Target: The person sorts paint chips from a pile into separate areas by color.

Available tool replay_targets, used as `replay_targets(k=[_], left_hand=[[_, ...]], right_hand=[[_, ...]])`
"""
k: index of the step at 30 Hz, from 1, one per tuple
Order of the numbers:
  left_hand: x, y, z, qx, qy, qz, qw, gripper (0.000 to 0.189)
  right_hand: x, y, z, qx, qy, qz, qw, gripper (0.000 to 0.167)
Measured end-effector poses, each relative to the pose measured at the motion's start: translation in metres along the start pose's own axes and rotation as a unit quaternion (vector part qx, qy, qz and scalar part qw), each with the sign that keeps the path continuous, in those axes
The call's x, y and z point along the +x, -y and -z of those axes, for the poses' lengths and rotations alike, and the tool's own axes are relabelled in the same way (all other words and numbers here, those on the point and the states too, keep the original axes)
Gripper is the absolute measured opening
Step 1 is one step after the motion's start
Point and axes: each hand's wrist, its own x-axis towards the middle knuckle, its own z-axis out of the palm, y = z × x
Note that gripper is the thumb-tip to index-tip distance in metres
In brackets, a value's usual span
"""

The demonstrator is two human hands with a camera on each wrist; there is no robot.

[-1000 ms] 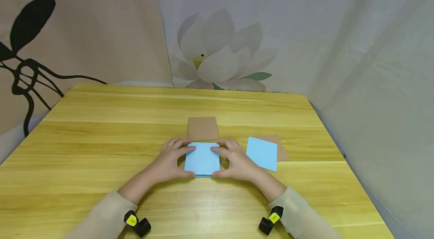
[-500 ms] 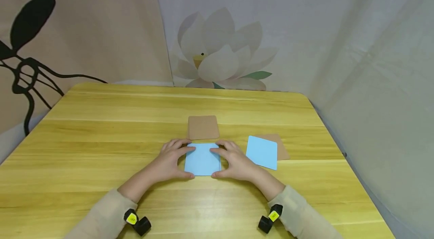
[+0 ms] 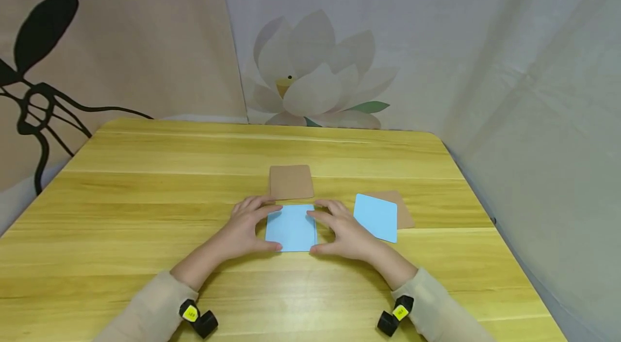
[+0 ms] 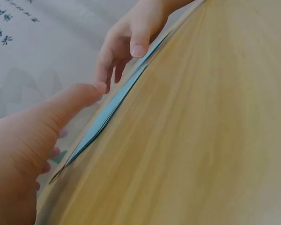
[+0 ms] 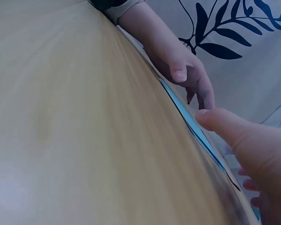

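A small stack of square light-blue cards (image 3: 291, 228) lies mid-table, its right edges slightly uneven. My left hand (image 3: 245, 228) holds the left side, thumb at the near edge and fingers toward the far edge. At the right side, my right hand (image 3: 349, 234) has its thumb and index fingertip over the corners, the fingers spread loosely. Seen almost edge-on in the left wrist view, the card layers (image 4: 107, 115) fan apart a little. The right wrist view also catches the stack (image 5: 192, 124) from the side, low on the table. My hands partly cover its corners.
Just beyond the stack lies a brown square card (image 3: 291, 182). To the right, a single blue card (image 3: 375, 218) overlaps another brown card (image 3: 405, 212). The wooden table (image 3: 145, 191) ends at a printed cloth backdrop (image 3: 194, 50).
The stack's dark near edge showed a second ago and is now hidden; its right edge looks less even. My right hand has shifted slightly right, and the left hand only a little.
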Motion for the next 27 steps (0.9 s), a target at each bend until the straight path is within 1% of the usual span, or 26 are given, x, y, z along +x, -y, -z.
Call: replay_targets(k=[4,8,12,15,21,24,27], left_hand=[[0.003,-0.004,-0.004,-0.009,-0.014,-0.018,0.9997,0.084],[0.009,-0.010,-0.008,-0.010,-0.018,-0.022,0.9996,0.084],[0.017,-0.016,-0.014,-0.002,-0.018,-0.028,0.9995,0.085],[0.027,-0.024,-0.022,0.000,-0.015,-0.040,0.9991,0.085],[0.047,-0.044,-0.039,0.013,0.000,-0.065,0.9978,0.087],[0.058,-0.054,-0.046,0.019,0.015,-0.069,0.9973,0.088],[0.069,-0.064,-0.051,0.024,0.027,-0.070,0.9969,0.088]], right_hand=[[-0.011,-0.007,0.005,0.004,-0.023,-0.003,0.9997,0.072],[-0.022,-0.015,0.012,0.006,-0.044,-0.013,0.9989,0.071],[-0.031,-0.022,0.019,-0.005,-0.056,-0.030,0.9980,0.072],[-0.039,-0.029,0.023,-0.016,-0.067,-0.040,0.9969,0.073],[-0.053,-0.044,0.034,-0.032,-0.096,-0.042,0.9939,0.077],[-0.059,-0.050,0.039,-0.047,-0.107,-0.049,0.9919,0.077],[-0.064,-0.055,0.044,-0.049,-0.114,-0.054,0.9908,0.078]])
